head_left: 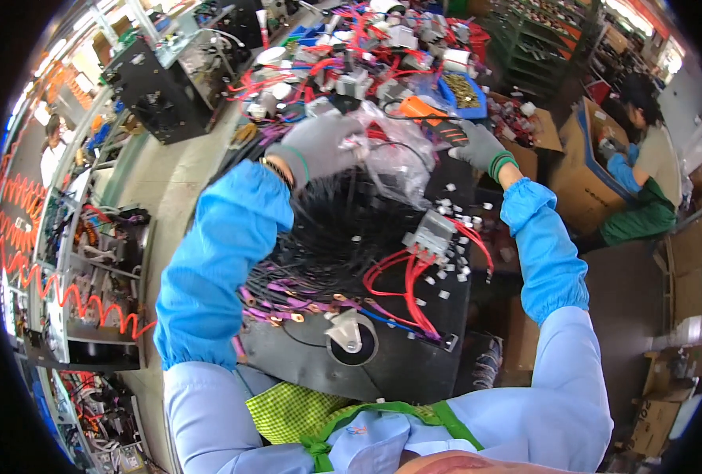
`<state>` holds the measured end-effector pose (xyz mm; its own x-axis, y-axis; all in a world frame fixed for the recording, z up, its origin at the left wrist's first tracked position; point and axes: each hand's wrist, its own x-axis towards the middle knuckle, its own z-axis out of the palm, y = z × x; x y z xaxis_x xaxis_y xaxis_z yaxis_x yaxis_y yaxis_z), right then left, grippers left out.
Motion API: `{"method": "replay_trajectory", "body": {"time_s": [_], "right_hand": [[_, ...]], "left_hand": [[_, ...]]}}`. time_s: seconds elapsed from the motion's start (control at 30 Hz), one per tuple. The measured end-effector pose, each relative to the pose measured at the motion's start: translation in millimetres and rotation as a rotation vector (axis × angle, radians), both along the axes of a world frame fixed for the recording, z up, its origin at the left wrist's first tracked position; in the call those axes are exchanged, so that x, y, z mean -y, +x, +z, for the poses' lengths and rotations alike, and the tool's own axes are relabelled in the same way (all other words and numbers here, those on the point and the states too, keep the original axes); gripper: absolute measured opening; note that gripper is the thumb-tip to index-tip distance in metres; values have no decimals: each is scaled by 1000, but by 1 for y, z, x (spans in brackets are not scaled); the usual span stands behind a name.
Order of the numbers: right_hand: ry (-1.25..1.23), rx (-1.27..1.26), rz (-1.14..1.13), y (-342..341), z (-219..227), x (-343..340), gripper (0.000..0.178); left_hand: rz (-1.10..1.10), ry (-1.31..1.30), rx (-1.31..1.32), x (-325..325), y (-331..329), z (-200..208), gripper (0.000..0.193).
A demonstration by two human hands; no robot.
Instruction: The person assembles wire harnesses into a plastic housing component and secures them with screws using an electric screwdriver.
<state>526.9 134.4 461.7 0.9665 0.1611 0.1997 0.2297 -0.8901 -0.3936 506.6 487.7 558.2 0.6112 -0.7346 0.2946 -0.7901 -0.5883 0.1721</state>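
My left hand [319, 146], in a grey glove, is closed at the near-left edge of a crumpled clear plastic bag [402, 162] with something red inside. My right hand [481, 148], gloved too, has its fingers closed around the black and orange-striped end of an orange hand tool [424, 109]; its exact kind is unclear. Below the bag lies a large bundle of black cables [327, 229] with purple-sleeved ends and copper lugs [297, 317]. A grey connector block with red wires [430, 237] rests to its right, among scattered small white pieces [463, 272].
A heap of red-wired connectors [367, 59] covers the far table. Near it stands a blue bin of brass-coloured parts [463, 91]. A tape roll [352, 338] lies on the near black tabletop [414, 367]. At right, another person works beside a cardboard box [584, 170]. Shelving stands left.
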Motion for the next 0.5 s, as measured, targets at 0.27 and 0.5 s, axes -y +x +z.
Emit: {"method": "replay_trajectory", "body": {"time_s": [0.27, 0.5], "right_hand": [[1192, -306, -50, -147, 36, 44, 50], [1688, 201, 337, -225, 4, 67, 95]], "left_hand": [[88, 259, 51, 128, 53, -21, 37], [90, 174, 40, 212, 105, -39, 34]]}}
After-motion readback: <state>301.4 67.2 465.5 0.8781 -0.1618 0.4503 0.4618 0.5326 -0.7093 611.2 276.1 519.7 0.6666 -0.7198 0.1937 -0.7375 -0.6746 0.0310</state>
